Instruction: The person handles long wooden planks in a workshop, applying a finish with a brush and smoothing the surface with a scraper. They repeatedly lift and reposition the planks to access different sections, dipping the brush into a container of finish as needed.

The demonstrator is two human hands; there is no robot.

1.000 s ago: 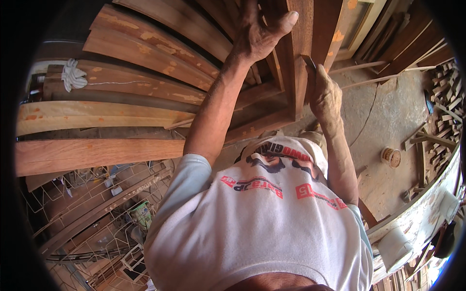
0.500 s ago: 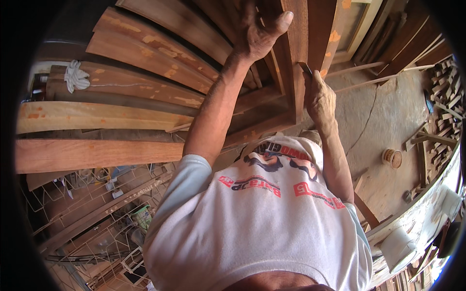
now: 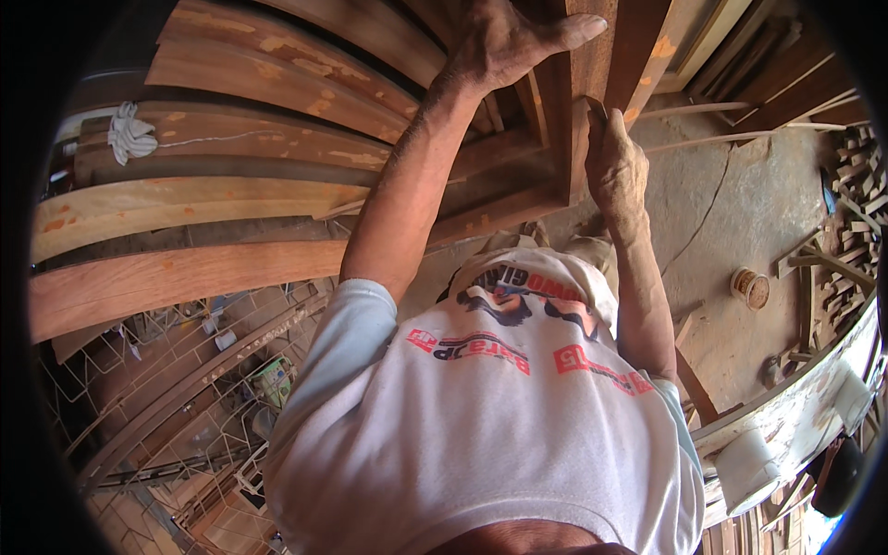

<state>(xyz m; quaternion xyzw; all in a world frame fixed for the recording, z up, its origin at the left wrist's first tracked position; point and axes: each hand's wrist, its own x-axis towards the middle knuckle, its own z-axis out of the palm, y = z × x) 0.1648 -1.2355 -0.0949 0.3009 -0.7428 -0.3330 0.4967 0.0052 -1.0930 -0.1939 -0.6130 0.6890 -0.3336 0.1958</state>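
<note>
A brown upright board (image 3: pixel 592 55) of a wooden frame stands ahead of me. My left hand (image 3: pixel 504 46) is at the top edge of the view with its thumb stretched to the right across this board. Its other fingers are partly cut off or hidden. Lower and to the right, my right hand (image 3: pixel 616 171) is closed around a thin, flat, dark scraper (image 3: pixel 595 111), whose end lies against the board's face. Orange filler patches mark the neighbouring board (image 3: pixel 659 46) and the long planks (image 3: pixel 287 79) on the left.
A white rag (image 3: pixel 131 134) lies on the planks at far left. Below them is a wire rack (image 3: pixel 120 370). On the concrete floor (image 3: pixel 694 203) at right stand a small round tub (image 3: pixel 749 289) and a pile of wood offcuts (image 3: pixel 856 194). A whitish curved surface (image 3: pixel 768 453) runs along the lower right.
The view has shifted, so the boards sit higher. My left hand has slid to the right, its thumb now farther over the board. My right hand keeps the scraper near the board's edge.
</note>
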